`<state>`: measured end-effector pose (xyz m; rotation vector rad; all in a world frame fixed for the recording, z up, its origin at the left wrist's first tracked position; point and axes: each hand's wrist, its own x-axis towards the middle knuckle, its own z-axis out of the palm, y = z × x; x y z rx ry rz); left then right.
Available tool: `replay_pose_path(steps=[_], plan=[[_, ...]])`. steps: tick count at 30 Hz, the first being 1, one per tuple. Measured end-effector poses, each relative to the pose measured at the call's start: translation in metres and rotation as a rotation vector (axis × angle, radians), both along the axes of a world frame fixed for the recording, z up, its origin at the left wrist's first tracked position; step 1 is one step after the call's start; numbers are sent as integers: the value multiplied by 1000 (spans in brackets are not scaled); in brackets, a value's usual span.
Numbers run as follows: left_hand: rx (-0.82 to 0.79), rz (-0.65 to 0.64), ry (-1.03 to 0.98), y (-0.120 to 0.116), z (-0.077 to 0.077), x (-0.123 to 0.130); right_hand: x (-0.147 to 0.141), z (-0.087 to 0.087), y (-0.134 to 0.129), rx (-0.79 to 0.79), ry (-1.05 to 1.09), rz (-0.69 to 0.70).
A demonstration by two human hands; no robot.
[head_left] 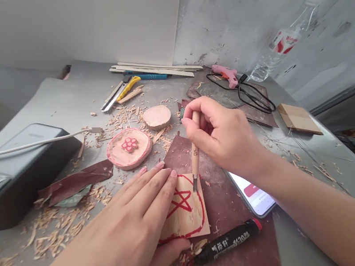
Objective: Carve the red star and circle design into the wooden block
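Observation:
My right hand is closed around the wooden handle of a carving chisel. Its metal tip points down at a square wooden board and meets or nearly meets it beside the red star. A red outline with rounded corners frames that star. My left hand lies across the board's left part, fingers along the top and thumb at the near edge, holding it and hiding that side. Under the board is a dark reddish-brown sheet. A black marker with a red end lies just in front.
A phone lies under my right forearm. Beyond are round wood slices, a utility knife, wooden strips, a pink glue gun and a plastic bottle. A black box stands left among wood shavings.

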<state>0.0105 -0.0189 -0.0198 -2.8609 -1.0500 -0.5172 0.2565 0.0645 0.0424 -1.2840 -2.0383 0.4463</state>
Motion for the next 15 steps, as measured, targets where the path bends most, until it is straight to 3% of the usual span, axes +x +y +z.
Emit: replay_pose_path(steps=[6,9,12,15], plan=[[-21,-4,-19,-3,-7,-1,-6,-9,-5,-78,-33,75],[-24,-3,-9,-5,-5,-1,-8,-5,-7,-121,-38,72],[-13,1,2,-5,-2,0,-1,16,-8,-121,-59,26],[27,-1,-8,-2,1,4,21,47,-13,-127,-251,-52]])
